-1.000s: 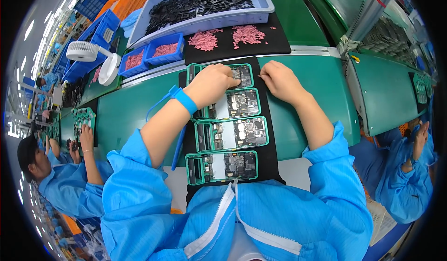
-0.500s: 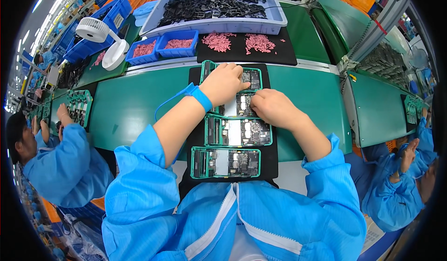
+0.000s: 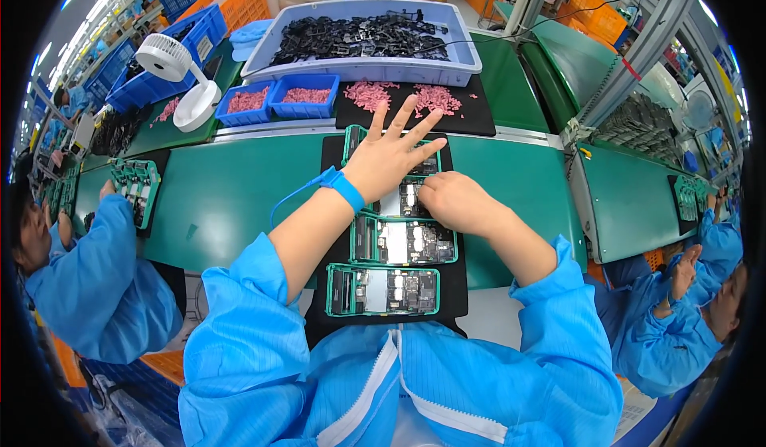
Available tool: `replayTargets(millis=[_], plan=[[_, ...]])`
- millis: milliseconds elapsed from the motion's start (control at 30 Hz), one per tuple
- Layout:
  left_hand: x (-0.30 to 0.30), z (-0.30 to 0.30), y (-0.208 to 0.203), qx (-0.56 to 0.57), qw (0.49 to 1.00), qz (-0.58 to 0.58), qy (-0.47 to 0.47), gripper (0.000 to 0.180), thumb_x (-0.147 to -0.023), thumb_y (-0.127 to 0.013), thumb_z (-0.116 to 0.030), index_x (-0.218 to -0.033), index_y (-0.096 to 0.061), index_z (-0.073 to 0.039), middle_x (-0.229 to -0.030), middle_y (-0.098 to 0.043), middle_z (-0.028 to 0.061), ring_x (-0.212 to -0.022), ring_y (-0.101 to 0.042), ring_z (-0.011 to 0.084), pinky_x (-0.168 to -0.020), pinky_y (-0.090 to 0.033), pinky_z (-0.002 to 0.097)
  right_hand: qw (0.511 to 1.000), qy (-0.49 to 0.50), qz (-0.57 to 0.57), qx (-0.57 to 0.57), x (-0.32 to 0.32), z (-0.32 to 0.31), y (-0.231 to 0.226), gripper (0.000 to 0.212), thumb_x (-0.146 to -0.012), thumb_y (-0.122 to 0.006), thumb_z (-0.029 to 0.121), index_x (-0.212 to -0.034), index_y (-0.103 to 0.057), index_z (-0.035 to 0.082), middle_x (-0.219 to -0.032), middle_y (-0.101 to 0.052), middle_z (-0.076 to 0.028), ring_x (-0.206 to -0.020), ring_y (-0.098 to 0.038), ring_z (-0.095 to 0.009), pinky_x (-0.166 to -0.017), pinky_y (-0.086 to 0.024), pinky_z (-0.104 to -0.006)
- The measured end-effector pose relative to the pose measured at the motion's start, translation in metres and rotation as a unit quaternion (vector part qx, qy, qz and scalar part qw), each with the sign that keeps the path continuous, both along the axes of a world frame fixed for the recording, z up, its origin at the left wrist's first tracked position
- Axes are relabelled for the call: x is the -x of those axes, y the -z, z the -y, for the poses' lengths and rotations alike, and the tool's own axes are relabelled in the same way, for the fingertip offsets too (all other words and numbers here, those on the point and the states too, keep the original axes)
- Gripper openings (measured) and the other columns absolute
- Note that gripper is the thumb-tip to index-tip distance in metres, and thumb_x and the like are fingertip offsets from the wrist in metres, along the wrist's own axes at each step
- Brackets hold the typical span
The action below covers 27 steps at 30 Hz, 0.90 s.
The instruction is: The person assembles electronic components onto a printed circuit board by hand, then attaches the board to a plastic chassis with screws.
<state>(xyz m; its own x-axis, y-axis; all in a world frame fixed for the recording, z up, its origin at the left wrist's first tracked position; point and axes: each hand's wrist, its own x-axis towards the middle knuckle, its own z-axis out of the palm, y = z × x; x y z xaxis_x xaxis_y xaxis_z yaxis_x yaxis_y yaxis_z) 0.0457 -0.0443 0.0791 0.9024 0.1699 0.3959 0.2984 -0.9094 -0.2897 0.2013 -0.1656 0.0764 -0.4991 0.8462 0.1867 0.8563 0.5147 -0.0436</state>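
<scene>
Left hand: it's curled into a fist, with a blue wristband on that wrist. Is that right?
Not a fist: the head view shows the left hand open, with its fingers spread. The blue wristband is on that wrist, as you say.

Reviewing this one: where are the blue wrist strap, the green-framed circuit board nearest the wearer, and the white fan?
Blue wrist strap (image 3: 349,192), head view: on its band.
Nearest green-framed circuit board (image 3: 377,290), head view: on the pale plate near its middle.
White fan (image 3: 164,57), head view: on its round head.
</scene>
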Motion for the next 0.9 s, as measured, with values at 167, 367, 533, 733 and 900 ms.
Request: replayTargets(millis=[167,367,533,733,900], plan=[[-0.003,0.006,0.001,-0.009,0.999,0.037,0.003,0.069,-0.081,-0.059,-0.01,-0.143,-0.041,-0.035,-0.16,-0.007,0.0085,-0.144,0.004,0.0484,-0.109,-0.005,0.0684,0.998,0.003,-0.06,0.026,-0.009,0.009,-0.001,0.01,-0.074,-0.06,0.006,-0.083,-0.064,0.006,-0.09,-0.06,-0.009,-0.091,-0.06,-0.027,-0.076,-0.049,-0.0386],[-0.005,0.029,-0.012,0.007,0.999,0.046,0.017,0.068,-0.083,-0.061,-0.015,-0.144,-0.039,-0.038,-0.161,0.001,0.0077,-0.139,0.01,0.0559,-0.103,-0.002,0.0762,0.989,0.032,-0.135,-0.042,-0.012,0.034,0.014,0.031,-0.076,-0.061,0.004,-0.103,-0.07,0.016,-0.103,-0.059,-0.008,-0.1,-0.056,-0.024,-0.081,-0.043,-0.0375],[0.001,0.047,-0.02,0.013,0.999,0.041,0.018,0.076,-0.079,-0.064,-0.017,-0.146,-0.034,-0.038,-0.161,-0.001,0.0028,-0.14,0.005,0.0547,-0.101,0.001,0.0779,0.976,0.071,-0.191,-0.071,-0.018,0.036,0.019,0.032,-0.074,-0.062,0.0,-0.1,-0.072,0.017,-0.108,-0.06,-0.011,-0.102,-0.057,-0.028,-0.084,-0.045,-0.0407],[0.003,0.058,-0.033,-0.078,0.997,0.009,-0.004,0.061,-0.081,-0.059,-0.011,-0.138,-0.05,-0.033,-0.161,-0.006,0.0001,-0.138,0.01,0.0581,-0.101,0.013,0.0751,0.837,0.223,-0.463,-0.188,-0.024,0.045,-0.035,0.039,-0.073,-0.05,-0.012,-0.101,-0.07,0.007,-0.122,-0.055,-0.017,-0.113,-0.053,-0.034,-0.092,-0.045,-0.0386],[-0.004,0.069,-0.048,0.052,0.997,0.023,0.043,0.04,-0.078,-0.063,-0.013,-0.116,-0.068,-0.024,-0.159,-0.017,-0.0009,-0.137,0.009,0.0604,-0.097,0.012,0.0788,0.849,0.238,-0.357,-0.308,0.016,0.066,-0.047,0.048,-0.07,-0.053,-0.01,-0.114,-0.065,0.005,-0.139,-0.04,-0.023,-0.13,-0.037,-0.041,-0.106,-0.03,-0.0464]])
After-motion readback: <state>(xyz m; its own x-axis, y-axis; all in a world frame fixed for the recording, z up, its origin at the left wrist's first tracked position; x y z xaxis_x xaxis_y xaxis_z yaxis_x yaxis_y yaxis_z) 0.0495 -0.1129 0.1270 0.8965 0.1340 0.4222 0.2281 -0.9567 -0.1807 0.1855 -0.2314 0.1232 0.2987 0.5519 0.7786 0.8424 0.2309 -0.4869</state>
